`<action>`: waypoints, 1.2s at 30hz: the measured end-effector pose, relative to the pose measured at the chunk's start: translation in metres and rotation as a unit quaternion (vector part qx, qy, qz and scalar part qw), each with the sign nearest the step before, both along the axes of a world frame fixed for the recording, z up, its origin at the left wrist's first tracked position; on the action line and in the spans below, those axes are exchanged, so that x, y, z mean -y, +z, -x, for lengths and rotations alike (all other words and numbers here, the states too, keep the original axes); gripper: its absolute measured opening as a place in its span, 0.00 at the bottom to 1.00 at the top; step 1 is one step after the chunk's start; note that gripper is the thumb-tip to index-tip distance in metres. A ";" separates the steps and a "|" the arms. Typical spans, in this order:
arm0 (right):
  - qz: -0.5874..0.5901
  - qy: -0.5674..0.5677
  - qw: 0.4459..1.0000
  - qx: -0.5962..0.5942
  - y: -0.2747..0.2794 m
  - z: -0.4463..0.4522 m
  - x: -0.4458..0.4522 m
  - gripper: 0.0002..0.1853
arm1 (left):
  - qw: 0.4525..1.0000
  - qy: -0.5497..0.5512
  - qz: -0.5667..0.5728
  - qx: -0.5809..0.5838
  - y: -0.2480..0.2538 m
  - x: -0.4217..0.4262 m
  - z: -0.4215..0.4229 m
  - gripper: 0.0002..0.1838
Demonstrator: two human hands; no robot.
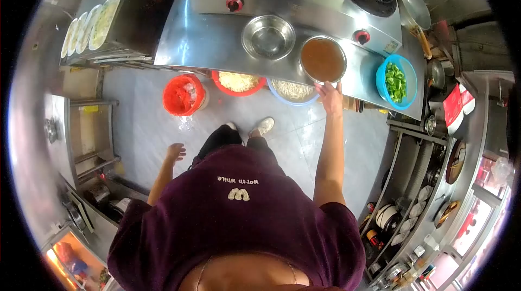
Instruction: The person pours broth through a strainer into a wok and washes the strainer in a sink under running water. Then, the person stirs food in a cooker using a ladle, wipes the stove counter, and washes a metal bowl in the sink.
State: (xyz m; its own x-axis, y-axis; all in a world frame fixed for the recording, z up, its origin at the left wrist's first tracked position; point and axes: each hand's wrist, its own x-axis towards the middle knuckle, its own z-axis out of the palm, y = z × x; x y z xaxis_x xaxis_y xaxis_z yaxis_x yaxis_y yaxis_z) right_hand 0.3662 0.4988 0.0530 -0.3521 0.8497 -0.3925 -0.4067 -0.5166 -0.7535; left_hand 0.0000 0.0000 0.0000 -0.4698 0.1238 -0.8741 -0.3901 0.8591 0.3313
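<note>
My right hand [330, 97] reaches up to the counter's front edge and grips the near rim of a steel bowl [322, 59] of brown liquid. Its thumb and fingers are at the rim, partly hidden by the bowl. Left of that bowl stands another steel bowl [268, 37], shiny, with what looks like clear liquid inside. A blue plastic basket [412, 82] of cut green peppers [396, 82] sits to the right. My left hand [175, 152] hangs beside my body over the floor, fingers slightly apart, holding nothing.
Under the counter edge stand a red bucket [172, 101], a red basin [241, 92] of pale shreds and a blue-rimmed basin [293, 99] of whitish strands. Behind the steel counter [206, 39] is a stove with red knobs [234, 4]. Filled trays [105, 22] lie at left; shelves [401, 182] line the right.
</note>
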 end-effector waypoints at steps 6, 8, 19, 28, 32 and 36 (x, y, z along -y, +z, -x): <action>0.030 -0.007 0.998 0.045 0.006 0.006 0.006 0.30 | 0.999 0.027 -0.045 0.012 0.007 0.026 -0.036 0.19; 0.026 -0.015 0.999 0.041 0.000 0.005 0.010 0.31 | 0.998 0.019 -0.052 -0.006 0.022 0.033 -0.042 0.18; 0.034 -0.018 0.999 0.014 -0.010 0.006 0.006 0.36 | 0.994 0.113 -0.007 0.009 -0.020 0.147 -0.069 0.15; 0.098 0.070 0.992 0.041 -0.027 0.005 0.059 0.12 | 0.977 0.204 -0.035 -0.049 0.000 0.091 -0.120 0.15; 0.215 0.361 0.900 0.114 -0.123 0.027 0.091 0.16 | 0.966 0.174 -0.043 -0.187 0.012 0.066 -0.144 0.16; -0.046 0.646 0.701 0.299 -0.103 0.099 0.134 0.19 | 0.932 0.147 0.048 -0.328 0.050 0.092 -0.186 0.15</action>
State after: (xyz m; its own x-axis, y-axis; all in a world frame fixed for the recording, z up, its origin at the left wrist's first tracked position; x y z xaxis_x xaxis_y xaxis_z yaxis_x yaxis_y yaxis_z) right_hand 0.2668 0.3649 -0.0503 -0.6474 0.0048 -0.7621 0.7580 -0.1003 -0.6445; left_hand 0.1861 -0.0915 0.0498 -0.9081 -0.1580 -0.3878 -0.3538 0.7850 0.5085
